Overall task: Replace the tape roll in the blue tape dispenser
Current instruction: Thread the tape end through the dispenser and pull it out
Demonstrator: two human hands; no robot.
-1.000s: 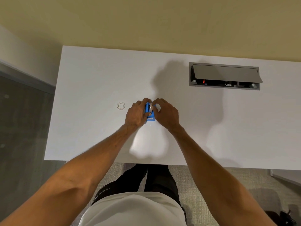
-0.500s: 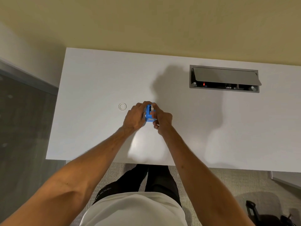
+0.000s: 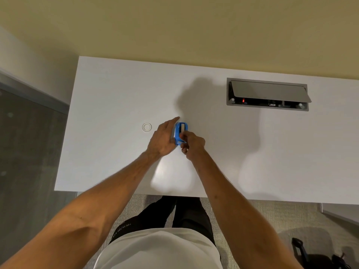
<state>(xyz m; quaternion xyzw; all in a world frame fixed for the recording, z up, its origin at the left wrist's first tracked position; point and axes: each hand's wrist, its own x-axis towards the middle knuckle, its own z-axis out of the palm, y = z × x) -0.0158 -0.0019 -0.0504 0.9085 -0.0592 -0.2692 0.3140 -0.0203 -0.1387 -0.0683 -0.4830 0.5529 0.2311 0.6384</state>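
The blue tape dispenser (image 3: 181,131) stands on the white desk (image 3: 223,152), with a pale tape roll showing in its top slot. My left hand (image 3: 162,140) lies against its left side, fingers stretched out along it and thumb pressed on it. My right hand (image 3: 193,144) is closed, fingertips pinched at the dispenser's near end. Whether they hold a strip of tape is too small to tell. A clear ring, seemingly a tape roll (image 3: 146,127), lies flat on the desk just left of my left hand.
An open grey cable box (image 3: 267,94) with a raised lid is set into the desk at the back right. The desk's near edge runs just above my legs. A dark object (image 3: 303,253) lies on the carpet at the lower right.
My right hand has drawn back from the dispenser's top to its near end and closed into a pinch. My left fingers have straightened along the dispenser's side.
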